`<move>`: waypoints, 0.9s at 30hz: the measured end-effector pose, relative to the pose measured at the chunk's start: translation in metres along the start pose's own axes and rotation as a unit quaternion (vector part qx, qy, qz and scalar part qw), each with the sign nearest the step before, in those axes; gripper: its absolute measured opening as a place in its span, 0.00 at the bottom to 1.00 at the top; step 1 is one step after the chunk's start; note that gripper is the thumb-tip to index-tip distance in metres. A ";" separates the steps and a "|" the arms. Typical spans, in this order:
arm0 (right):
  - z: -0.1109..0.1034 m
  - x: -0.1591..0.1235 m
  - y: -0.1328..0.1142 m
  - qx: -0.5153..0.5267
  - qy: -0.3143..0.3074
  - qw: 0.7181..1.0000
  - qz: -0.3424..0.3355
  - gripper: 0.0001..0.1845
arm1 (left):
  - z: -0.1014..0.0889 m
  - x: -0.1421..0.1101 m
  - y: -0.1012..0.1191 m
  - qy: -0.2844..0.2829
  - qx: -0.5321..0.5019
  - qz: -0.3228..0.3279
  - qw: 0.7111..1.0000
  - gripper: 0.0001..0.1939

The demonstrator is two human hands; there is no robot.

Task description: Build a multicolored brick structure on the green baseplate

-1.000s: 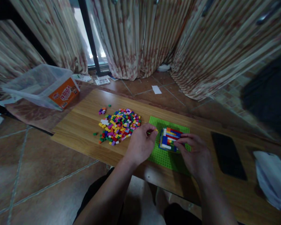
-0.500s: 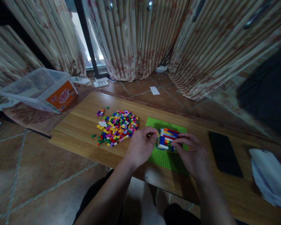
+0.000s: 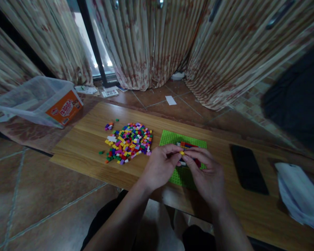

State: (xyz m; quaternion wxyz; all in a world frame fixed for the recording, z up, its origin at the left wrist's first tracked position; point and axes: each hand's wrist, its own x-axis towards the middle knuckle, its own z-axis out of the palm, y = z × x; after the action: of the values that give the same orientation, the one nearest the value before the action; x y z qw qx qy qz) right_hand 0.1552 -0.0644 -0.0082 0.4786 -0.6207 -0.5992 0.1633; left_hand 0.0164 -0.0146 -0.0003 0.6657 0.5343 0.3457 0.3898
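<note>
A small yellow toy brick [image 3: 182,153] sits between the fingertips of both hands, above the built block. My left hand [image 3: 161,164] pinches it from the left, thumb and forefinger together. From the right, my right hand [image 3: 208,170] meets it with thumb and forefinger closed on it. Behind and below the fingers, a multicoloured block of stacked bricks [image 3: 187,144] stands on the green baseplate [image 3: 181,180]; most of the block is hidden by my hands. A loose pile of small coloured bricks [image 3: 132,139] lies left of the baseplate.
The wooden bench [image 3: 89,139] carries everything here. A black phone [image 3: 248,169] lies right of the baseplate, with a white plastic packet [image 3: 298,191] farther right. A clear plastic bin [image 3: 42,101] with an orange label stands at the far left. Curtains [image 3: 136,45] hang behind.
My left hand has carried the yellow brick rightward over the built block. My right hand has come off the block's right side and met the left at the brick. The view has shifted slightly.
</note>
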 end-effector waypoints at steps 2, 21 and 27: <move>-0.003 0.001 0.001 0.012 0.007 1.000 0.007 0.05 | 0.000 0.000 0.000 -0.001 0.005 0.001 1.000 0.08; -0.041 0.005 0.040 -0.113 -0.060 0.989 0.080 0.15 | -0.015 0.001 -0.004 0.048 0.164 0.032 0.985 0.10; -0.038 0.006 0.037 -0.147 -0.039 0.987 0.048 0.13 | -0.016 0.001 -0.003 0.045 0.183 0.032 0.982 0.11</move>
State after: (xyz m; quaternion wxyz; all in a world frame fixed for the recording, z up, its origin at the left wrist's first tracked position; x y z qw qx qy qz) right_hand 0.2082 -0.0675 -0.0168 0.3500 -0.7060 -0.6039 0.1200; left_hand 0.0029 -0.0073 -0.0066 0.5281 0.6396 0.4234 0.3643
